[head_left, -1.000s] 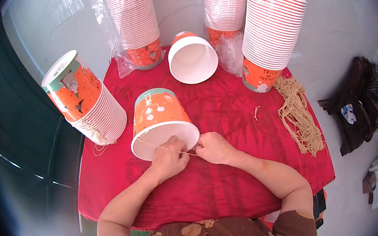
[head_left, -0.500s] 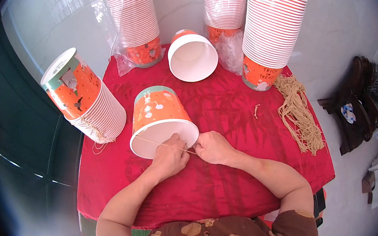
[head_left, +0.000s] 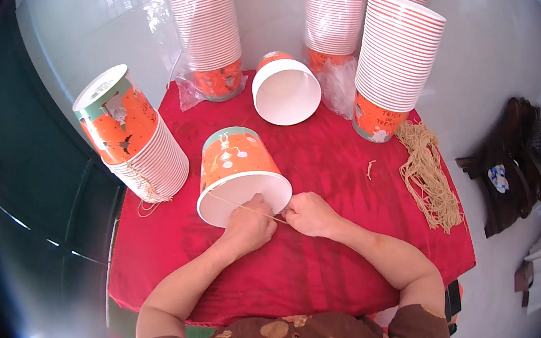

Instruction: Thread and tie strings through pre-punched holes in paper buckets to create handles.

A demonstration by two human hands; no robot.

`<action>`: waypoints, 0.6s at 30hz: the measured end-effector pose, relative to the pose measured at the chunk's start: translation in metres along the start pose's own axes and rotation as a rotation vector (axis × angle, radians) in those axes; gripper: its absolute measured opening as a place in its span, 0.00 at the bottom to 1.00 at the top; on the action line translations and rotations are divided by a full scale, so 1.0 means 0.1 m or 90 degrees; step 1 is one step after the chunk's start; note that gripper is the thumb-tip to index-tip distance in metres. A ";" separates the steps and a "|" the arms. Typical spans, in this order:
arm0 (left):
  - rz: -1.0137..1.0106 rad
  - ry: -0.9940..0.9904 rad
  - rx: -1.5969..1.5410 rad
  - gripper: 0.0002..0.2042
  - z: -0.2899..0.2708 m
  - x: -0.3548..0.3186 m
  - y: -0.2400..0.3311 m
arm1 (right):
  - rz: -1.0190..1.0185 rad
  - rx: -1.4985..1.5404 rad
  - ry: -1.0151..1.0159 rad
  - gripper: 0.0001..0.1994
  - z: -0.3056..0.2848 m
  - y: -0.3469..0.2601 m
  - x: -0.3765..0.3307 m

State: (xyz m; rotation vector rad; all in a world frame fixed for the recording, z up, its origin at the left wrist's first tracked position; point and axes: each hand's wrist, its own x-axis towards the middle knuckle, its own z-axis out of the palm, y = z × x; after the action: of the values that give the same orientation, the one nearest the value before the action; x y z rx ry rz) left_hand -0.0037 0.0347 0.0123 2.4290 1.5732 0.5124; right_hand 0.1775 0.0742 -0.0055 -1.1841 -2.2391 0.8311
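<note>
An orange paper bucket (head_left: 237, 157) with a green base band lies on its side, its white mouth toward me. A tan cord (head_left: 233, 203) runs from the left of its rim across the opening to the right edge. My left hand (head_left: 250, 226) reaches into the mouth, fingers curled against the inner wall near the right rim; its fingertips are partly hidden. Outside that same rim, my right hand (head_left: 309, 214) is closed, pinching the cord's end at the edge.
Nested bucket stacks stand at left (head_left: 140, 137), at back left (head_left: 206, 29) in clear plastic, and at right (head_left: 397, 54). One loose bucket (head_left: 286, 92) lies behind mine. A bundle of tan cords (head_left: 428, 178) rests at the table's right edge; a short cord scrap (head_left: 371, 169) lies nearby. Red cloth (head_left: 349, 273) covers the table.
The whole view has shifted slightly, so things sit a little lower and mostly further right. Both hands stay at the bucket's right rim with little visible movement.
</note>
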 end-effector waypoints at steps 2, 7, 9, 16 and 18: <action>-0.001 0.005 0.015 0.07 0.03 0.00 0.00 | -0.010 0.031 0.001 0.11 -0.05 -0.04 -0.01; -0.001 0.013 0.041 0.08 -0.03 -0.02 0.07 | 0.029 0.093 0.007 0.14 -0.03 -0.06 0.00; 0.002 0.006 0.031 0.08 -0.05 -0.02 0.06 | 0.016 0.110 0.053 0.15 0.02 0.00 0.01; 0.018 -0.001 -0.153 0.07 -0.09 0.01 0.01 | -0.033 0.069 0.139 0.10 -0.05 0.06 0.05; 0.016 0.028 -0.219 0.07 -0.13 -0.01 0.06 | -0.040 0.019 0.179 0.10 -0.14 0.02 0.05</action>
State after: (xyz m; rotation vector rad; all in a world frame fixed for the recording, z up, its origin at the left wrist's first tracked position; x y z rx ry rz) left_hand -0.0045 0.0313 0.0262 2.1933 1.3414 0.7760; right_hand 0.1852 0.0834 0.0034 -1.1329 -2.0178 0.6282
